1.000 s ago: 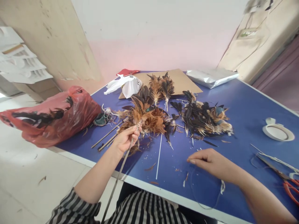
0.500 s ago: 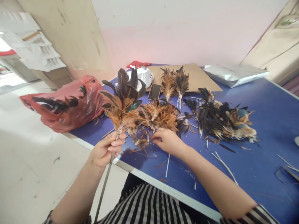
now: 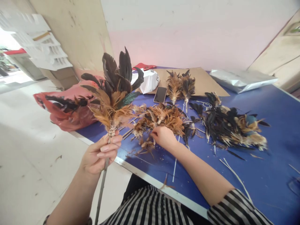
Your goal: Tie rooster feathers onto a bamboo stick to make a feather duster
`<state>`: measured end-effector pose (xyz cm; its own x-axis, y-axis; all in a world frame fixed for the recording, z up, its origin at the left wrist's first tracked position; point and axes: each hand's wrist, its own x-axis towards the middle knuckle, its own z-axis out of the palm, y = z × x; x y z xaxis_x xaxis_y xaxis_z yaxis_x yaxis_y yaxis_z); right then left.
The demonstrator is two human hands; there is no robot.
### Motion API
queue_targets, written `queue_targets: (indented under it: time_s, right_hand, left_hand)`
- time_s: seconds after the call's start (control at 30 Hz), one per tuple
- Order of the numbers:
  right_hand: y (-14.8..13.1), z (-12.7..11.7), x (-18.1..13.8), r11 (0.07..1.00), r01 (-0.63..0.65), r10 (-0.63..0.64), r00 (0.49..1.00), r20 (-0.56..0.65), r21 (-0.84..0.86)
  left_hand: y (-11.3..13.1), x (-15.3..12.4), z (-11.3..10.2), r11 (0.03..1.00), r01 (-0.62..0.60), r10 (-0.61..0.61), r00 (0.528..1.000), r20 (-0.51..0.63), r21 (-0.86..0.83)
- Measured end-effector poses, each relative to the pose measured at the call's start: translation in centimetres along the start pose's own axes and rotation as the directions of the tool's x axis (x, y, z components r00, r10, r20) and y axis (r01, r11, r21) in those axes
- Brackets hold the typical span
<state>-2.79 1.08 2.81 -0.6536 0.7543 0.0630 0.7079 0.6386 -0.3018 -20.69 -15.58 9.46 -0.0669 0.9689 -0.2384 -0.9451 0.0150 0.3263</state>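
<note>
My left hand (image 3: 103, 152) is closed round the thin stick of a feather duster (image 3: 112, 103), held upright beyond the table's near edge. Dark, broad feathers fan out at its top, with orange-brown ones below and pale quills gathered round the stick above my fingers. At the near side of a pile of brown feathers (image 3: 171, 117), my right hand (image 3: 165, 137) is closed with fingers curled together. Its fingertips touch the feathers; what they pinch, if anything, is hidden.
A heap of black feathers (image 3: 217, 125) lies to the right. Two small feather bundles (image 3: 174, 86) rest on cardboard (image 3: 206, 84) at the back, near a phone (image 3: 160, 94). A red plastic bag (image 3: 67, 120) stands left; a silver packet (image 3: 241, 79) lies back right. White strips (image 3: 236, 178) lie in front.
My left hand has moved the feather duster left and a little towards me, and its feathers stand higher in view. My right hand has stayed at the brown pile, fingers curled.
</note>
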Motion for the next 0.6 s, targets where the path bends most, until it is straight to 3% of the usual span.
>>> queue_targets:
  time_s: [0.13, 0.27, 0.43, 0.6]
  right_hand:
    - [4.3, -0.8, -0.9, 0.987, -0.154, 0.154, 0.988, -0.003, -0.056]
    - [6.9, -1.2, -1.4, 0.953, -0.302, 0.301, 0.952, -0.050, -0.020]
    - [5.5, -0.7, -0.7, 0.936, -0.345, 0.351, 0.930, -0.106, 0.072]
    - [3.4, 0.1, 0.0, 0.934, -0.357, 0.349, 0.918, -0.190, -0.007]
  left_hand:
    - [-0.1, 0.0, -0.1, 1.000, 0.020, -0.020, 0.999, -0.033, -0.009]
    - [-0.8, 0.6, 0.2, 0.998, 0.068, -0.068, 0.997, 0.029, -0.009]
    - [-1.7, 1.0, 1.1, 0.992, 0.122, -0.124, 0.986, 0.109, 0.029]
    - [-2.5, 0.9, 1.8, 0.992, 0.127, -0.127, 0.987, 0.102, 0.007]
